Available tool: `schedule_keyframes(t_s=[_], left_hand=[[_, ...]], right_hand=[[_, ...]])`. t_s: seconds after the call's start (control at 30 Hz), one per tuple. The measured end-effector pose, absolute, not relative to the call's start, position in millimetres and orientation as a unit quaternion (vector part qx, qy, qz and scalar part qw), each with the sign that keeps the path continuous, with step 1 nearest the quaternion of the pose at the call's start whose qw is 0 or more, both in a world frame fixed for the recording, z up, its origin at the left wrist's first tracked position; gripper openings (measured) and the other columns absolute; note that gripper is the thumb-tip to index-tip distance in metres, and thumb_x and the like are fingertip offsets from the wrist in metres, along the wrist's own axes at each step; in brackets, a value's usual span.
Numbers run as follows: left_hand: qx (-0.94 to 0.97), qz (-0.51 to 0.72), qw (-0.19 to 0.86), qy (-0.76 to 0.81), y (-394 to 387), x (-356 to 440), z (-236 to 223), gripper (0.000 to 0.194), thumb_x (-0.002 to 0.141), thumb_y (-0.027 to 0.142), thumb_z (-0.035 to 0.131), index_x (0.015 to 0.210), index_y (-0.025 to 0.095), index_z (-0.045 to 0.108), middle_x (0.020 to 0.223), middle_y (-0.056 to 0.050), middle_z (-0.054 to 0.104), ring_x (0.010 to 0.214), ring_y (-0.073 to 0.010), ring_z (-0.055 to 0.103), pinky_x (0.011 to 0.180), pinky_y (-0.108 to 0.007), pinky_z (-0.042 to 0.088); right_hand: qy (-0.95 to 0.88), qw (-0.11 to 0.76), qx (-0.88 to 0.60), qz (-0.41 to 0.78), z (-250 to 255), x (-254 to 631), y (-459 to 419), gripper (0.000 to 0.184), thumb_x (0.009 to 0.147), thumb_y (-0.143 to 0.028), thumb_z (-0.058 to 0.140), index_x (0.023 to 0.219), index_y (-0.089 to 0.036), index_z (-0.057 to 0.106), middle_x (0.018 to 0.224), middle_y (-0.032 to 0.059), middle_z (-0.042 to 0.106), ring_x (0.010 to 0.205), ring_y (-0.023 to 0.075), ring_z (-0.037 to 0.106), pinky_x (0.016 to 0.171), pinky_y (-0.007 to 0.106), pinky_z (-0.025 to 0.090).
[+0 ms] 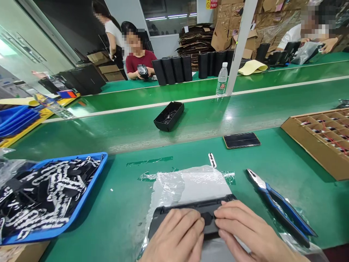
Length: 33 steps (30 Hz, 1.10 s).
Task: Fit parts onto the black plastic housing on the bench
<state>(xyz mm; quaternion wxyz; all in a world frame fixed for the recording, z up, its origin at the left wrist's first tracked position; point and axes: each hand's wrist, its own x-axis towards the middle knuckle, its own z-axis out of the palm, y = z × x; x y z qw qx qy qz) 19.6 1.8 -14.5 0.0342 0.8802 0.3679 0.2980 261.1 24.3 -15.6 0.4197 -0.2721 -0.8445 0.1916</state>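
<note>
A long black plastic housing point(204, 208) lies across a white, plastic-wrapped pad point(199, 183) in front of me. My left hand point(177, 233) grips the housing left of its middle, fingers bent over its face. From the other side my right hand point(242, 227) holds it, thumb and fingertips pressed close together on its surface. Between both sets of fingertips is a small dark piece point(208, 218) on the housing; its exact shape is partly hidden. Right of the pad lie blue-handled pliers point(278, 203), their jaws pointing away from me.
At left, a blue tray point(105, 157) holds many black-and-white strips. Beyond the pad are a patterned strip point(212, 160), a phone point(242, 140) and an open black box point(169, 116). A divided carton point(313, 145) stands at right. A bottle point(222, 79) and co-workers are farther back.
</note>
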Motion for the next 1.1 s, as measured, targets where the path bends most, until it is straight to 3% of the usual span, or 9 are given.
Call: schedule_keyframes(t_s=[0.1,0.23,0.4,0.5,0.67,1.1], left_hand=[[0.880,0.296,0.057,0.368,-3.5,17.1,-6.5,0.022,0.102,0.008,0.054,0.116,0.015,0.069,0.105,-0.009,0.076,0.094,-0.0212,0.068,0.082,-0.032,0.057],[0.854,0.246,0.233,0.395,-0.4,14.6,12.5,0.019,0.105,0.012,0.051,0.114,0.023,0.064,0.102,-0.005,0.071,0.089,-0.0182,0.064,0.081,-0.030,0.056],[0.813,0.123,0.392,0.414,20.9,19.7,39.6,0.032,0.105,0.014,0.054,0.133,0.030,0.058,0.116,-0.001,0.065,0.108,-0.0158,0.064,0.097,-0.024,0.053],[0.800,0.061,0.439,0.403,35.3,25.6,49.0,0.026,0.105,0.014,0.055,0.118,0.033,0.067,0.110,0.001,0.062,0.108,-0.0146,0.064,0.092,-0.021,0.052],[0.807,-0.018,0.447,0.386,49.6,31.2,59.9,0.016,0.104,0.015,0.056,0.099,0.028,0.063,0.103,0.003,0.057,0.098,-0.0125,0.061,0.088,-0.020,0.050],[0.864,-0.057,0.395,0.306,65.8,36.4,71.1,0.015,0.107,0.018,0.048,0.096,0.024,0.057,0.098,-0.001,0.055,0.091,-0.0157,0.059,0.081,-0.020,0.054]], right_hand=[[-0.832,0.435,-0.296,0.176,-17.7,264.5,16.9,0.023,0.097,-0.001,0.057,0.109,-0.011,0.074,0.104,0.0108,0.077,0.101,0.0191,0.071,0.100,0.032,0.062],[-0.808,0.473,-0.313,0.158,-19.5,261.8,7.4,0.024,0.091,0.002,0.060,0.103,-0.010,0.076,0.098,0.0115,0.077,0.095,0.0192,0.073,0.093,0.030,0.065],[-0.787,0.500,-0.322,0.164,-20.2,259.2,2.0,0.025,0.088,0.005,0.060,0.100,-0.010,0.076,0.095,0.0111,0.077,0.092,0.0182,0.074,0.092,0.030,0.066],[-0.773,0.514,-0.326,0.179,-20.1,258.7,1.6,0.024,0.088,0.005,0.061,0.101,-0.009,0.075,0.096,0.0113,0.077,0.093,0.0183,0.074,0.092,0.029,0.066],[-0.748,0.536,-0.330,0.210,-18.9,259.8,3.3,0.026,0.088,0.006,0.061,0.103,-0.010,0.075,0.097,0.0106,0.077,0.093,0.0181,0.074,0.092,0.029,0.066],[-0.740,0.550,-0.320,0.218,-24.7,258.6,2.7,0.025,0.090,0.006,0.061,0.108,-0.008,0.073,0.101,0.0125,0.076,0.097,0.0202,0.072,0.092,0.033,0.066]])
